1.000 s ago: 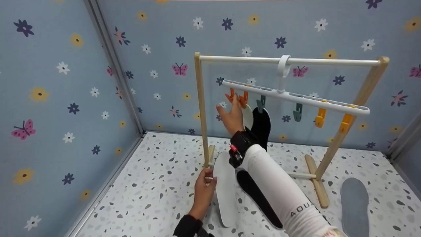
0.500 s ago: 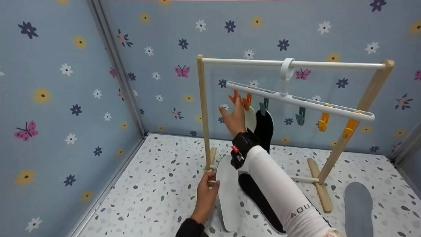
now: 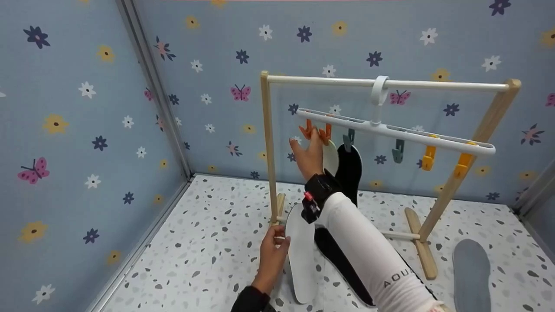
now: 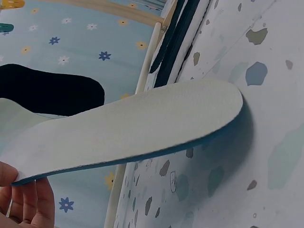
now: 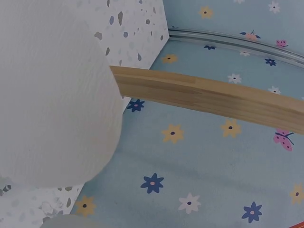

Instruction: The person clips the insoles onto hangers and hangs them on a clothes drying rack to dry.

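Little has changed: at lower centre, the left hand point(image 3: 272, 251) pinches a white insole point(image 3: 300, 255), so far unclipped; at mid-frame, the right hand point(image 3: 310, 158) meets an orange clip point(image 3: 306, 131), grip unclear

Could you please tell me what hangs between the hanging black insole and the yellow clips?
One grey clip, holding nothing; the head view shows it.

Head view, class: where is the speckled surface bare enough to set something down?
Bare: speckled surface between the left wall and left hand, and a smaller patch right of the grey insole. Crowded: the middle, with the white insole, lower black insole and right sleeve close together.
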`<action>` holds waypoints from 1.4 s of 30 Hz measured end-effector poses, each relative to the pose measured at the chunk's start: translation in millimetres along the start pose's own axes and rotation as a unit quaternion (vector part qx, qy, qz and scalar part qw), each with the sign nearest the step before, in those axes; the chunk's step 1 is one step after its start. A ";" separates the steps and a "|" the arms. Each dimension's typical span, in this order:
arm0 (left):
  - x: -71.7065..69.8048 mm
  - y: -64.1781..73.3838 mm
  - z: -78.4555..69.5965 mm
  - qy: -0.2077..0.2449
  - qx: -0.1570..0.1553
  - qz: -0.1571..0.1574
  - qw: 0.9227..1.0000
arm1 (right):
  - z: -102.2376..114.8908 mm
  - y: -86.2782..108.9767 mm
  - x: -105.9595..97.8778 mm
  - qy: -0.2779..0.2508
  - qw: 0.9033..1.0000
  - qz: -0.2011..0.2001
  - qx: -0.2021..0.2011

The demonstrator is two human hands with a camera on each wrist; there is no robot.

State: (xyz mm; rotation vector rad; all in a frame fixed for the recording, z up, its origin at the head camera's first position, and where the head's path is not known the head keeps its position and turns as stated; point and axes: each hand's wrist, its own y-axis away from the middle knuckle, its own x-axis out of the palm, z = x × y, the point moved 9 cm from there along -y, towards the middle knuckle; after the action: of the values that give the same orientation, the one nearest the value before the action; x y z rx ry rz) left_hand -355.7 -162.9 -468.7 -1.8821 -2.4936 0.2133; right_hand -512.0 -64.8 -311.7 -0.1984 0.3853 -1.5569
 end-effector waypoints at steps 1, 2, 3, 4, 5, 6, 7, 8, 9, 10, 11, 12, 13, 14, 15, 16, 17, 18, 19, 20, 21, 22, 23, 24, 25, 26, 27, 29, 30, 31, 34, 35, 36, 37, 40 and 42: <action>0.3 -1.7 3.5 -0.001 0.001 -0.001 1.000 | -0.1 1.0 0.1 -0.003 1.000 -0.003 0.000; 0.5 -3.6 7.6 -0.001 0.004 -0.003 1.000 | -0.2 2.0 0.3 -0.005 1.000 -0.005 -0.001; 0.8 -5.9 12.6 -0.004 0.007 -0.005 1.000 | -0.5 2.9 0.5 -0.008 1.000 -0.008 -0.002; 1.1 -7.9 17.3 -0.005 0.011 -0.007 1.000 | -1.2 4.0 0.4 -0.010 1.000 -0.012 0.001; 1.3 -9.7 21.5 -0.006 0.014 -0.009 1.000 | -2.2 5.1 0.4 -0.012 1.000 -0.017 0.005; 1.6 -11.5 25.9 -0.007 0.015 -0.011 1.000 | -3.4 6.3 0.4 -0.018 1.000 -0.021 0.011; 1.9 -13.1 30.0 -0.007 0.016 -0.013 1.000 | -4.4 7.4 0.6 -0.023 0.999 -0.023 0.015; 1.9 -13.0 30.7 -0.009 0.021 -0.015 1.000 | -5.3 8.5 0.6 -0.028 0.999 -0.026 0.019; 2.1 -13.1 31.4 -0.009 0.023 -0.015 1.000 | -6.1 9.5 0.7 -0.034 0.999 -0.029 0.022; 2.2 -12.6 31.3 -0.008 0.026 -0.015 1.000 | -5.9 10.4 0.9 -0.041 0.998 -0.030 0.022; 2.2 -12.2 31.2 -0.008 0.027 -0.015 0.999 | -5.6 11.2 1.1 -0.047 0.998 -0.030 0.019; 2.3 -11.7 31.0 -0.007 0.028 -0.015 0.999 | -4.7 11.8 1.1 -0.051 0.998 -0.030 0.013; 2.3 -11.5 30.6 -0.005 0.028 -0.014 0.999 | -3.2 12.1 1.2 -0.053 0.998 -0.030 0.005; 2.3 -11.2 30.3 -0.005 0.028 -0.012 1.000 | -1.8 12.6 1.1 -0.055 0.998 -0.031 0.000; 2.4 -11.3 30.3 -0.004 0.026 -0.012 1.000 | -0.3 13.1 1.1 -0.058 0.998 -0.031 -0.006; 2.2 -11.3 30.1 -0.004 0.025 -0.011 1.000 | 1.1 13.5 1.0 -0.060 0.998 -0.031 -0.010; 2.2 -11.6 30.3 -0.004 0.024 -0.011 1.000 | 1.7 14.1 0.8 -0.060 0.998 -0.033 -0.011; 2.1 -11.7 30.2 -0.002 0.024 -0.010 1.000 | 2.8 14.5 0.7 -0.062 0.997 -0.034 -0.012; 1.9 -11.7 30.2 -0.001 0.024 -0.010 1.000 | 3.6 15.0 1.0 -0.063 0.997 -0.034 -0.013; 1.8 -11.7 30.1 -0.001 0.024 -0.010 1.000 | 3.7 15.2 1.7 -0.064 0.997 -0.033 -0.012; 1.7 -11.7 29.8 -0.001 0.025 -0.011 1.000 | 3.9 15.3 2.5 -0.067 0.997 -0.031 -0.012; 1.6 -11.6 29.9 -0.001 0.024 -0.011 1.000 | 4.2 15.2 3.5 -0.069 0.997 -0.029 -0.013; 1.6 -11.5 30.1 -0.001 0.023 -0.011 1.000 | 4.6 15.4 4.6 -0.071 0.997 -0.027 -0.014; 1.6 -11.4 30.3 -0.002 0.023 -0.011 1.000 | 5.1 16.0 5.6 -0.071 0.997 -0.025 -0.013; 1.5 -11.4 30.4 -0.003 0.021 -0.012 1.000 | 5.5 16.4 6.7 -0.071 0.997 -0.023 -0.013; 1.4 -11.2 30.3 -0.005 0.020 -0.012 1.000 | 5.8 16.7 7.7 -0.071 0.997 -0.021 -0.014; 1.3 -10.9 30.3 -0.006 0.019 -0.012 1.000 | 6.9 17.5 8.4 -0.074 0.997 -0.020 -0.015; 1.1 -10.6 29.2 -0.006 0.019 -0.013 1.000 | 9.5 18.7 9.6 -0.076 0.997 -0.018 -0.019; 1.0 -10.4 28.6 -0.005 0.019 -0.014 1.000 | 10.8 19.3 10.2 -0.076 0.997 -0.016 -0.022; 0.8 -10.0 27.8 -0.003 0.020 -0.015 1.000 | 12.0 19.7 11.1 -0.077 0.997 -0.015 -0.025; 0.3 -9.4 26.8 0.000 0.022 -0.016 1.000 | 15.9 20.9 13.4 -0.077 0.996 -0.011 -0.036; 0.3 -9.3 26.5 0.001 0.021 -0.015 1.000 | 17.1 21.5 14.0 -0.073 0.997 -0.010 -0.037; 0.4 -8.9 26.3 0.001 0.022 -0.014 1.000 | 17.8 21.8 14.6 -0.072 0.997 -0.010 -0.037; 0.4 -8.7 26.1 0.002 0.021 -0.013 1.000 | 18.5 22.1 15.1 -0.069 0.997 -0.011 -0.037; 0.7 -8.4 27.4 0.003 0.015 -0.007 1.000 | 21.1 22.9 16.1 -0.057 0.998 -0.013 -0.037; 0.9 -8.4 28.4 0.006 0.008 -0.004 1.000 | 23.8 23.5 16.5 -0.052 0.998 -0.015 -0.043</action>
State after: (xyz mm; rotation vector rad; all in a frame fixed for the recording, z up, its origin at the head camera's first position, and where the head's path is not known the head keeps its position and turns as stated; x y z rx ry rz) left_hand -366.5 -167.2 -496.0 -1.8620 -2.4829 0.2213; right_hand -482.0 -83.7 -300.1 -0.3517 0.3678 -1.5532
